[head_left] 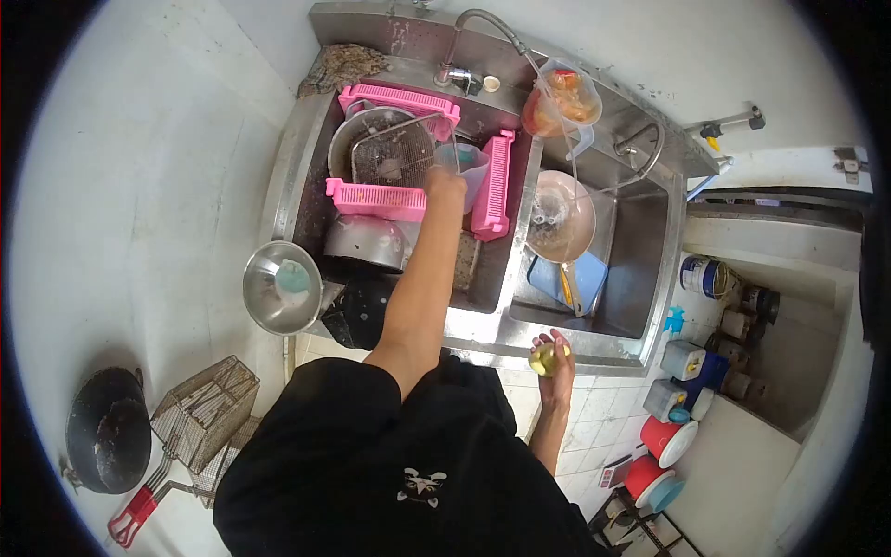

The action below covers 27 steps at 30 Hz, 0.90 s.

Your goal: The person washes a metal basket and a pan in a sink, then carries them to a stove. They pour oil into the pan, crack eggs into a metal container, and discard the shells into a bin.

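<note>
In the left basin my left hand (446,182) is closed at the near right corner of a wire mesh basket (394,156), its fingers partly hidden. The basket lies tilted over a round metal pot (343,153), with pink slotted plastic racks (376,199) around it. A translucent plastic jug (473,170) is just right of this hand. In front of the sink's edge, my right hand (559,358) has its fingers curled round a yellow-green sponge (542,360).
Water runs into a pan (568,223) above a blue board (589,278) in the right basin. A jug of reddish contents (561,104) stands on the back ledge. A steel bowl (269,311) is at the left, above a black wok (109,432) and fryer baskets (206,408).
</note>
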Motion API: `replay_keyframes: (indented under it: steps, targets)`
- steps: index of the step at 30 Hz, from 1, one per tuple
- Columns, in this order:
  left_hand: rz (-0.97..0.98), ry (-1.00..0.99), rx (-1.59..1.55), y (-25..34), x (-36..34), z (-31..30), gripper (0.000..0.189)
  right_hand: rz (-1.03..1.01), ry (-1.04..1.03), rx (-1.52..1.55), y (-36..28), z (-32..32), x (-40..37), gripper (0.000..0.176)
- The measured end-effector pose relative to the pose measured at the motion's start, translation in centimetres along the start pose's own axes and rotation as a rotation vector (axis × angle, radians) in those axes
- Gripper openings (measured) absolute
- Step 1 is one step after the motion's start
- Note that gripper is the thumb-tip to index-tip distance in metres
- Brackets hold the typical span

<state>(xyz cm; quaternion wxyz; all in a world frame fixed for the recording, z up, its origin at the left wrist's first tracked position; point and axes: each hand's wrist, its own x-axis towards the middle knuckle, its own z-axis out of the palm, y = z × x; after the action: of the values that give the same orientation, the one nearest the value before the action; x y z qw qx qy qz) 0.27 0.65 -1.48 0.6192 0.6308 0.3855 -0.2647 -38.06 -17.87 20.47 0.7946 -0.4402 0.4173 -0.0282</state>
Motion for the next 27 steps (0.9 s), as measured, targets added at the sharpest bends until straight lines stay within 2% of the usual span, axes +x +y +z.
replay_keyframes:
  steps: [1, 3, 5, 7, 14, 17, 18, 21, 22, 24, 25, 27]
  targets:
    - [0.159, 0.029, 0.39, -0.6, 0.9, -0.2, 0.043, -0.002, 0.025, 0.03, 0.3, -0.3, -0.5, 0.041]
    - [-0.144, -0.031, -0.521, 1.3, -1.0, -1.8, 0.038, 0.036, 0.011, 0.014, 0.9, -0.6, -1.3, 0.047]
    - [-0.277, -0.042, -1.004, 2.7, -1.7, -1.4, 0.038, 0.052, 0.002, 0.013, 1.3, -0.9, -1.0, 0.046]
    - [-0.251, 0.011, -1.059, 2.6, 2.5, 1.7, 0.044, 0.052, -0.014, -0.008, 1.1, -0.5, -0.5, 0.045]
    - [-0.232, 0.161, -0.849, 4.5, -3.8, 4.0, 0.042, 0.048, -0.082, -0.112, -0.4, 1.9, -1.2, 0.048]
    - [-0.204, 0.246, -0.82, 4.5, -4.0, 4.0, 0.043, -0.012, -0.234, -0.24, -0.4, 0.3, -2.7, 0.051]
    - [-0.195, 0.266, -0.835, 4.7, -4.3, 3.7, 0.043, -0.002, -0.218, -0.285, -0.5, -0.3, -3.3, 0.058]
    - [-0.167, 0.252, -0.978, 5.6, -5.0, 1.6, 0.045, 0.082, -0.106, -0.267, -0.6, -1.8, -5.2, 0.056]
    - [-0.164, 0.218, -1.114, 5.9, -5.4, 0.6, 0.046, 0.102, -0.006, -0.296, -0.8, -1.6, -5.9, 0.054]
    - [-0.151, 0.131, -1.436, 6.7, -6.5, -1.7, 0.05, 0.157, 0.059, -0.396, -1.2, -2.7, -6.2, 0.051]
    - [-0.063, 0.158, -1.414, 6.6, -7.4, -1.8, 0.045, 0.189, 0.08, -0.451, -1.5, -3.3, -6.2, 0.049]
    - [0.123, 0.225, -1.372, 5.3, -10.4, -2.7, 0.037, 0.119, 0.055, -0.497, -0.5, -4.8, -5.2, 0.05]
